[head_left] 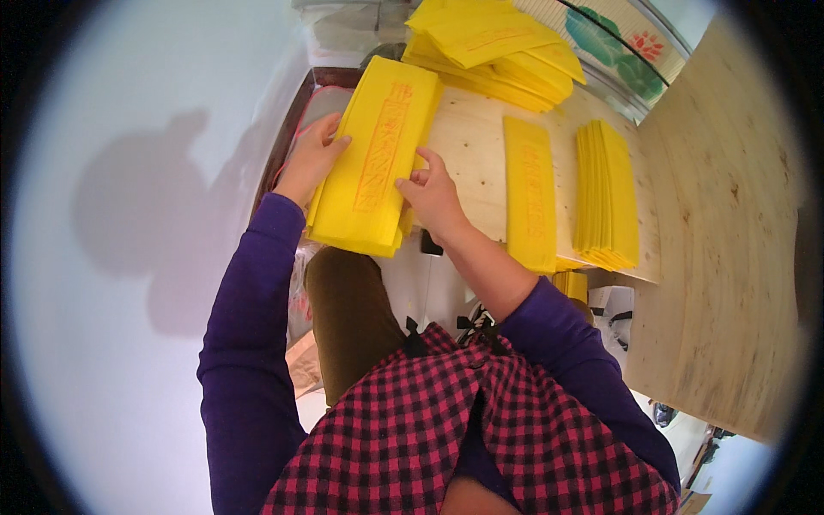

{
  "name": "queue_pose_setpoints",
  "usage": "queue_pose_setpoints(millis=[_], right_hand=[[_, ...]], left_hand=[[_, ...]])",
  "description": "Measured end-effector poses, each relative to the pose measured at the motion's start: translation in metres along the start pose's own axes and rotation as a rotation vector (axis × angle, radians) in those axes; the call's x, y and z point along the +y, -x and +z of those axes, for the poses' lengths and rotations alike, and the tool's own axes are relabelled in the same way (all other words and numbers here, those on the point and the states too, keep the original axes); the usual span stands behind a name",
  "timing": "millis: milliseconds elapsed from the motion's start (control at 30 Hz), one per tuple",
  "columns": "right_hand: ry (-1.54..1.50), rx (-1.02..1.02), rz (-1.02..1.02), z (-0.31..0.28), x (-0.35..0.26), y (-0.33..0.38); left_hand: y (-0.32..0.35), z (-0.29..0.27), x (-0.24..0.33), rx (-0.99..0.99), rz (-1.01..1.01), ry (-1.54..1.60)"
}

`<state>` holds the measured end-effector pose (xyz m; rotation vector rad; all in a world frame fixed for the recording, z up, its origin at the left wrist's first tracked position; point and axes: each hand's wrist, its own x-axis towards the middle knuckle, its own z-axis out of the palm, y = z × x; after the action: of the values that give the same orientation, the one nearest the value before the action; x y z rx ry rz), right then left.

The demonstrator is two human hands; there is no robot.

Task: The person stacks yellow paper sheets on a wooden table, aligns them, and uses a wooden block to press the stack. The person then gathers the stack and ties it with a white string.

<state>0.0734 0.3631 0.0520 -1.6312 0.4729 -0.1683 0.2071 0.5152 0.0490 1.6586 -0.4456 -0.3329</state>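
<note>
A stack of yellow paper sheets with red print lies at the left end of the wooden table, its near end reaching past the table edge over my knee. My left hand grips the stack's left side, thumb on top and fingers down along the edge. On the right side my right hand pinches the edge, its thumb on the top sheet and index finger raised a little. The undersides of both grips are hidden by the paper.
Right of my hands lie a narrow yellow paper stack and a fanned yellow stack. A large loose pile of yellow sheets sits at the back. A tall wooden panel stands at the right, a white wall at the left.
</note>
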Motion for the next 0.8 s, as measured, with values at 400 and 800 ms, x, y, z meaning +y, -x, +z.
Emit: queue_pose_setpoints(millis=[400, 800], right_hand=[[0.258, 0.358, -0.126, -0.086, 0.070, -0.014], [0.302, 0.533, -0.096, -0.202, 0.094, -0.006]], left_hand=[[-0.009, -0.010, -0.017, -0.160, -0.335, 0.352], [-0.017, -0.009, -0.011, -0.188, -0.669, 0.613]])
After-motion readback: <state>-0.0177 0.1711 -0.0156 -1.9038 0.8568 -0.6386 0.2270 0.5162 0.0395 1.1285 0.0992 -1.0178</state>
